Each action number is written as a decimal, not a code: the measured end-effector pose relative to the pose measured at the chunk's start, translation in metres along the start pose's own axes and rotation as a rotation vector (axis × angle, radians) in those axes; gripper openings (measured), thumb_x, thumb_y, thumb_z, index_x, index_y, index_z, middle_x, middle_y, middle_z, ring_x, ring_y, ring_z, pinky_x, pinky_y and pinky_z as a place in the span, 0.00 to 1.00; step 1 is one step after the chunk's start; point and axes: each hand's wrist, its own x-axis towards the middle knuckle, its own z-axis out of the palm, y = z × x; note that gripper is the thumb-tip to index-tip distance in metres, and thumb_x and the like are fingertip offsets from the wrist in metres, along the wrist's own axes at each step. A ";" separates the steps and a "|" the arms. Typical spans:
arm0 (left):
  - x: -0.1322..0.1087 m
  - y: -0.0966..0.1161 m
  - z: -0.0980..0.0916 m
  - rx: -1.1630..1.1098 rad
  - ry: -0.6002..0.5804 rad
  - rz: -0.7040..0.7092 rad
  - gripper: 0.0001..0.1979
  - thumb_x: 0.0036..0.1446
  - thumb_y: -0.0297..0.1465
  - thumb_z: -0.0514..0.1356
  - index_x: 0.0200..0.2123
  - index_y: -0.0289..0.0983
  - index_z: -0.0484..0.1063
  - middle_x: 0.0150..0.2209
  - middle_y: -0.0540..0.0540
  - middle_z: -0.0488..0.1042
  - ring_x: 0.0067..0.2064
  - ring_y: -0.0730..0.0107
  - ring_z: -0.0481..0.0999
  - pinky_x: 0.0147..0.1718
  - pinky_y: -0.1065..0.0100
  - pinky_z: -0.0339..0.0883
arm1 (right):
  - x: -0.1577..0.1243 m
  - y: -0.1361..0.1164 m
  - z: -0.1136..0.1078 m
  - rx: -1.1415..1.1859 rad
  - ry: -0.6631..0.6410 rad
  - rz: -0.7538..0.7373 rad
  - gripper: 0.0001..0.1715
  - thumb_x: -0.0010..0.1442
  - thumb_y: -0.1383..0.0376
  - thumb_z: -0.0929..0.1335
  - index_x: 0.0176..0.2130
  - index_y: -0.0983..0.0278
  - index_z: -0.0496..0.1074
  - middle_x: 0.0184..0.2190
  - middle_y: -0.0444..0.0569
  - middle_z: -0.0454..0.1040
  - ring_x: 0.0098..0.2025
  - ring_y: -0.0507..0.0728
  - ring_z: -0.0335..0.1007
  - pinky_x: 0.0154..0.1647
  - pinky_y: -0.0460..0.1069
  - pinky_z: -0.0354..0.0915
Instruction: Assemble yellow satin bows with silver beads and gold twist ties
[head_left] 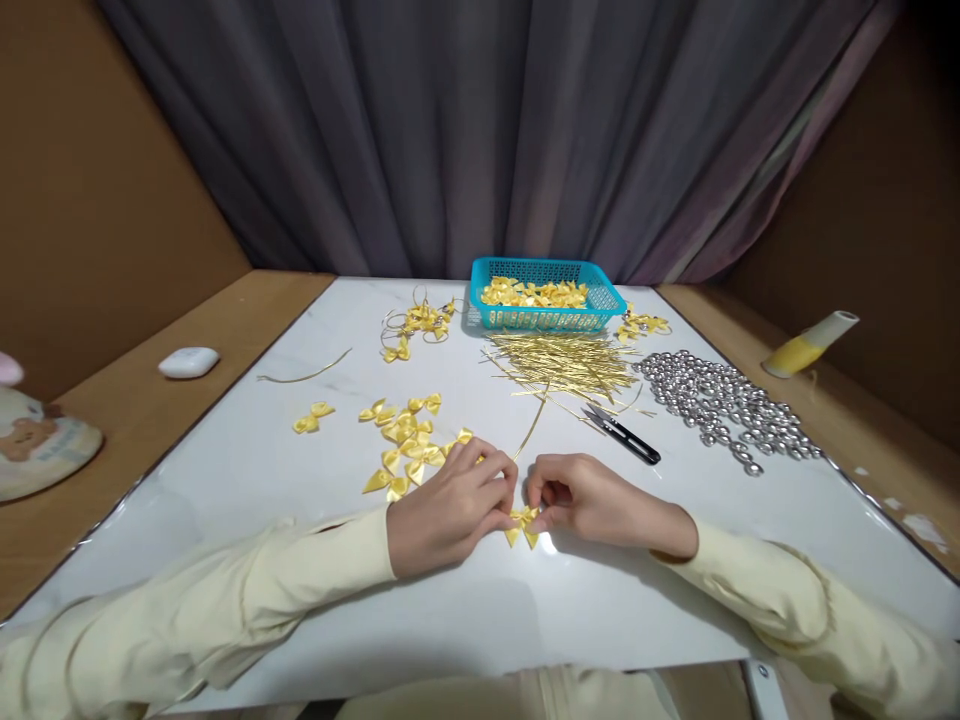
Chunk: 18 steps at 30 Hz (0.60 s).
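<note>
My left hand (450,508) and my right hand (592,500) meet at the near middle of the white table (247,470). Together their fingertips pinch a small yellow ribbon bow (523,524). A thin gold wire (531,428) rises from between the fingers and leans away to the right. Several loose yellow bows (405,440) lie just beyond my left hand. Black snips (622,434) lie beyond my right hand.
A blue basket (604,296) holding yellow bows stands at the back. In front of it lies a heap of gold wires (564,362). Silver bells (724,400) spread at the right. Bows with wire loops (416,322) lie back left. A white case (188,362) rests on the left ledge and a yellow tube (808,344) on the right one.
</note>
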 end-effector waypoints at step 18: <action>0.002 0.000 -0.002 -0.073 -0.001 -0.181 0.09 0.56 0.34 0.59 0.27 0.36 0.71 0.35 0.47 0.68 0.43 0.63 0.59 0.41 0.62 0.53 | -0.006 -0.011 -0.001 -0.251 0.050 0.085 0.17 0.52 0.51 0.68 0.27 0.62 0.72 0.26 0.43 0.71 0.24 0.49 0.61 0.25 0.45 0.53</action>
